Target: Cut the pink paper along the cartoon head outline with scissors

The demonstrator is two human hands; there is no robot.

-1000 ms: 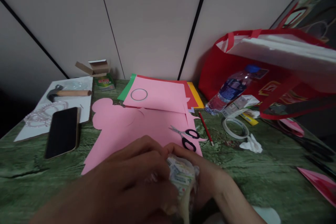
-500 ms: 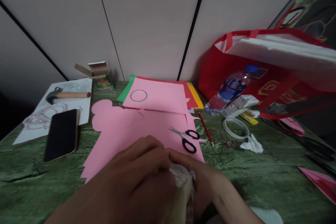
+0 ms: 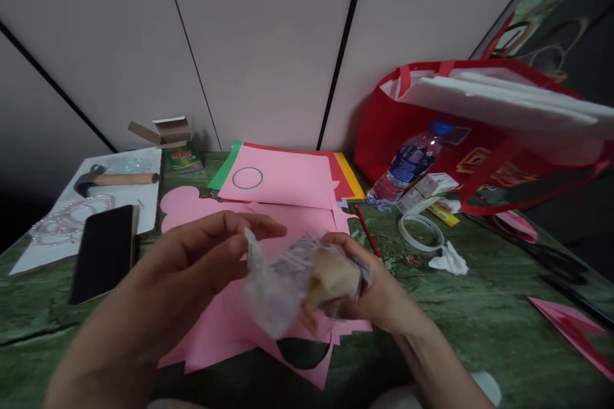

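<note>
My right hand (image 3: 364, 275) is wrapped around a filled bun (image 3: 336, 273) in a clear plastic bag. The pale bread and some brownish-yellow filling show at the bag's opening; motion blurs them. On the left, my left hand (image 3: 206, 262) has its thumb and fingers at the raised edge of the plastic bag (image 3: 271, 294), which appears pinched there. Both hands are above pink paper sheets (image 3: 211, 339), one with a round hole cut near the front. The scissors seen before are hidden behind the hands and bag.
A phone (image 3: 103, 255), a hammer (image 3: 122, 179) and beaded strings (image 3: 71, 220) are at left. Coloured paper with a ring (image 3: 247, 168) lies at the back. At right are a pencil (image 3: 367, 230), tape roll (image 3: 400, 230), water bottle (image 3: 405, 169) and red bag (image 3: 378, 121).
The hands were close together around the bag, lower down. Now the left hand has moved left and the bun is lifted, tilted into view in my right hand. The camera has shifted slightly.
</note>
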